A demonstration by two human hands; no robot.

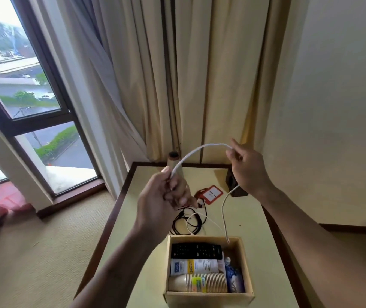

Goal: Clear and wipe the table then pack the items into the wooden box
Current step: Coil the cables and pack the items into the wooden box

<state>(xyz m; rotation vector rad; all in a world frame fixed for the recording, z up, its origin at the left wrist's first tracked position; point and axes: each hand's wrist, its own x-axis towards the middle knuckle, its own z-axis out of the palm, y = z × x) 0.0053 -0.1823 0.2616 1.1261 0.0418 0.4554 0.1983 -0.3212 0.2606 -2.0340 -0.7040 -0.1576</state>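
Head view: I read this as the packing step, with a white cable [199, 148] being coiled above the counter [251, 218]. My left hand [164, 194] is curled round one end of it. My right hand [246, 167] pinches it further along, and the stretch between them arcs upward. From the right hand a loose tail hangs down, its tip just over the far rim of the box [208, 296].

The box sits at the near edge of the counter and already holds a remote [196, 251], a stack of cups [208, 282] and some packets. I judge that only the far right corner has room left.

Next, I think, the cable needs gathering into a small loop in the left hand and lowering into that corner. A black cord [188, 221] and a red badge [212, 194] lie on the counter beyond the box, not yet packed, and a tube [174, 161] stands at the far edge.

The curtain [222, 74] hangs close behind and the wall [333, 107] closes the right side. The open room is to the left, past the counter's edge.
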